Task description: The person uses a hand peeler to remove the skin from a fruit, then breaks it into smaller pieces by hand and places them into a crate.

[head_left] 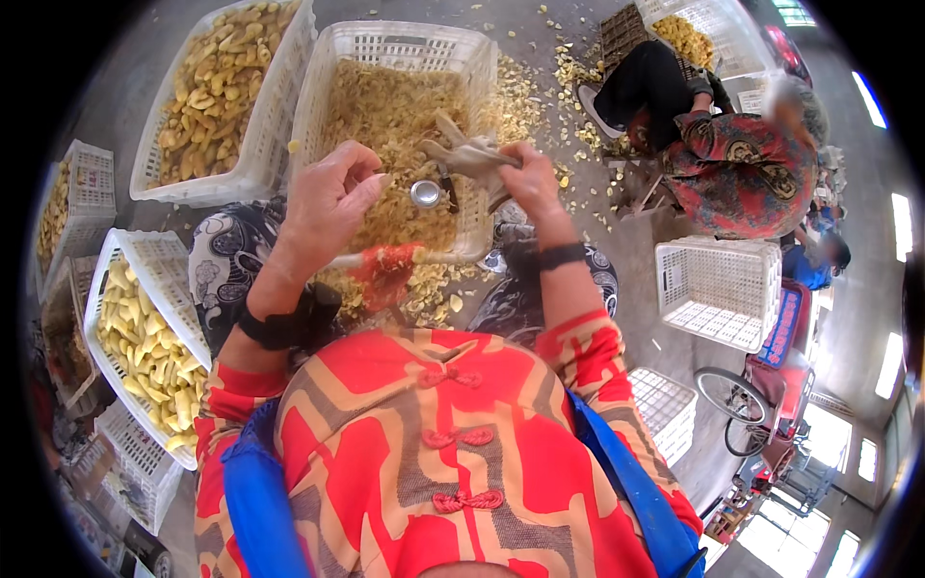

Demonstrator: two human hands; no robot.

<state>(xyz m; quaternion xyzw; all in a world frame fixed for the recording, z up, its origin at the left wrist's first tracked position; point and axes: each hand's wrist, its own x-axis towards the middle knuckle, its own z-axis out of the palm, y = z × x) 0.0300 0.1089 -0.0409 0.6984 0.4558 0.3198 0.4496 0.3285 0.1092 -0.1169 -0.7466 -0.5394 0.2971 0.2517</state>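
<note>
My right hand point(533, 180) grips a soiled, pale fabric work glove point(470, 155), whose limp fingers spread out to the left. My left hand point(334, 202) is raised opposite, with fingers loosely curled, thumb apart and nothing visible in it. Both hands are over a white plastic crate point(405, 32) holding a thick layer of yellowish-brown peelings point(390, 94). On the peelings, below the glove, lie a small round metal tin or lid point(425, 193) and a dark-handled tool point(448, 189), perhaps a knife. A red cloth point(386, 274) hangs at the crate's near edge.
Upper left, a crate point(289, 79) holds unpeeled knobbly roots; below it, another crate point(148, 249) holds pale peeled pieces. Scraps point(517, 101) litter the floor. At right, a seated person point(737, 166) works near an upright white crate point(715, 289) and a red three-wheeler point(780, 390).
</note>
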